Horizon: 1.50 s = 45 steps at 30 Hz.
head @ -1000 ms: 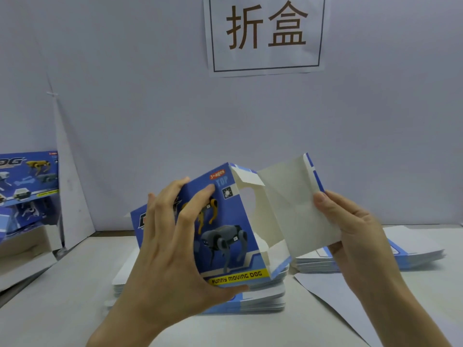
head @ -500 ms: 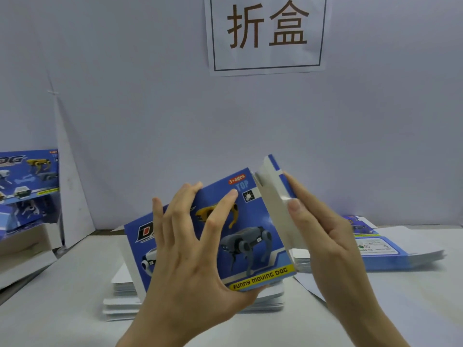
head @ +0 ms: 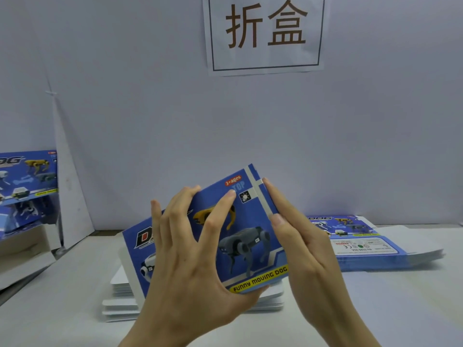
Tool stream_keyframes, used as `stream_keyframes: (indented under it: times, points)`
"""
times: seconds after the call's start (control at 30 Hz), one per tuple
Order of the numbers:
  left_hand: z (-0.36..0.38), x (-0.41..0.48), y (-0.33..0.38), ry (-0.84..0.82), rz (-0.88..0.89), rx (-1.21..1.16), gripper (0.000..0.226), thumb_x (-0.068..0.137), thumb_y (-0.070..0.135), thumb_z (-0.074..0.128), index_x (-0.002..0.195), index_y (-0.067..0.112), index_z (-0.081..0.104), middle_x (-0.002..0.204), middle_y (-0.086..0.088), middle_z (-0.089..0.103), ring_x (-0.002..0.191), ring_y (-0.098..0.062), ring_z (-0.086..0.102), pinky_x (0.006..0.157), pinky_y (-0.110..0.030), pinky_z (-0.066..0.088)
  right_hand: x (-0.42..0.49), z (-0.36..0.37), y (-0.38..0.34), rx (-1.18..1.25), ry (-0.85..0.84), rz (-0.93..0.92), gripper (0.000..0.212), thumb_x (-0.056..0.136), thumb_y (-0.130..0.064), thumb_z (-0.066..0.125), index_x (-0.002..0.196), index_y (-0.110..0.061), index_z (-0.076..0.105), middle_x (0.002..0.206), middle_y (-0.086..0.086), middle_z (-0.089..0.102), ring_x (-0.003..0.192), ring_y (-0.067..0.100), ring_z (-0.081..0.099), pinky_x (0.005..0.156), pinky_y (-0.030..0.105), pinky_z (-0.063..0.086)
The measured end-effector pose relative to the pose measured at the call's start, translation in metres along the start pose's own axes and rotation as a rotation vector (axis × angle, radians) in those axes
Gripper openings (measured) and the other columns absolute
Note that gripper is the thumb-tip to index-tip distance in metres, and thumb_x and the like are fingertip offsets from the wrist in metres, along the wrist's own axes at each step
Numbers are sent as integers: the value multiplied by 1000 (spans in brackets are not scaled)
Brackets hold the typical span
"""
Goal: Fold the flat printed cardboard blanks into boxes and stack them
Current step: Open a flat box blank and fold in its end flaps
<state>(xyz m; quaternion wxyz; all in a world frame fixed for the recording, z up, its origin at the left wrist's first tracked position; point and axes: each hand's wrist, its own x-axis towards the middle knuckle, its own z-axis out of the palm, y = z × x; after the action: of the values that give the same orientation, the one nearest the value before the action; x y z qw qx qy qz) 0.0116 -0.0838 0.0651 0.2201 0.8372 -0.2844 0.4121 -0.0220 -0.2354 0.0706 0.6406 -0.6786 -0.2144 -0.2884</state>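
Observation:
I hold a blue printed box (head: 250,246) with robot dogs and "FUNNY MOVING DOG" on its front, tilted up above the table. My left hand (head: 190,266) grips it, fingers spread over the front face and thumb under the bottom edge. With straight fingers, my right hand (head: 305,254) presses flat against the box's right side panel. A pile of flat blanks (head: 120,294), white side up, lies on the table right behind the box. A second pile of blanks (head: 375,249) lies printed side up at the right.
Folded boxes (head: 25,186) of the same print stand at the far left edge beside a white cardboard wedge (head: 72,196). A grey wall with a paper sign (head: 265,33) closes the back of the white table (head: 62,284).
The open white flap that my right hand held has been folded shut against the box's right side. The box has tilted more towards me and now looks closed on that end.

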Motion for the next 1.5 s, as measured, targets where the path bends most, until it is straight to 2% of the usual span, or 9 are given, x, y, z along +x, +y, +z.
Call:
stream_keyframes:
  times: [0.13, 0.27, 0.43, 0.77, 0.93, 1.13, 1.27, 1.4, 1.5]
  points:
    - [-1, -1, 0, 34, 10, -4, 101, 57, 72, 60, 143, 28, 30, 137, -19, 35, 132, -35, 33, 113, -61, 11, -1, 2, -3, -74, -95, -23, 49, 87, -48, 48, 136, -49, 45, 141, -21, 49, 130, 2, 46, 91, 15, 49]
    - [-6, 0, -1, 19, 25, -29, 103, 57, 74, 60, 144, 30, 29, 139, -15, 33, 133, -32, 32, 114, -61, 11, 3, -8, -10, -154, -141, -96, 57, 84, -44, 55, 140, -39, 45, 138, -20, 47, 125, 1, 49, 86, 15, 51]
    - [-9, 1, 2, -25, 114, 13, 106, 54, 70, 62, 146, 32, 28, 139, -15, 34, 135, -31, 33, 118, -52, 2, -1, -8, -7, -55, -170, -22, 77, 73, -41, 64, 139, -58, 29, 122, -29, 35, 119, 6, 53, 81, 20, 55]
    - [-12, 0, 4, -19, 111, -18, 105, 53, 68, 65, 145, 30, 32, 137, -14, 34, 135, -30, 33, 118, -52, 1, -3, -6, -11, -111, -249, 31, 77, 73, -47, 64, 135, -68, 23, 150, -33, 20, 132, -5, 39, 83, 15, 53]
    - [-13, 2, 2, -60, 81, 4, 102, 59, 79, 55, 146, 32, 28, 140, -14, 35, 135, -30, 35, 118, -53, 0, 0, -18, -7, 1, -334, 120, 81, 77, -51, 60, 144, -58, 15, 151, -28, 28, 138, 3, 34, 108, 38, 40]
    - [-13, 2, -5, -24, 83, 24, 100, 59, 70, 61, 145, 28, 33, 139, -17, 35, 132, -35, 38, 117, -54, 1, -4, -8, 1, -246, -333, 98, 82, 74, -64, 58, 135, -71, 3, 153, -34, 15, 143, -1, 21, 113, 43, 33]
    - [-15, 4, -11, -40, 134, -11, 100, 60, 68, 63, 145, 27, 30, 142, -17, 32, 137, -33, 33, 117, -56, 0, -3, -4, 2, -166, -262, 78, 75, 76, -60, 58, 134, -72, 12, 150, -38, 17, 141, -5, 23, 104, 27, 44]
    - [-15, 6, -23, -70, 231, 42, 97, 67, 70, 57, 148, 25, 26, 154, -14, 21, 146, -31, 12, 115, -61, 5, 4, -9, 8, 129, -142, 221, 97, 63, -37, 78, 142, -52, 24, 119, -23, 63, 105, 4, 65, 73, 19, 56]
    - [-8, 5, -26, -12, 11, -35, 95, 71, 74, 52, 149, 30, 18, 158, -11, 7, 148, -21, 1, 115, -56, 15, 12, -15, 17, 241, 96, 258, 100, 60, -26, 78, 145, -43, 28, 113, -2, 68, 94, 17, 71, 63, 20, 55]
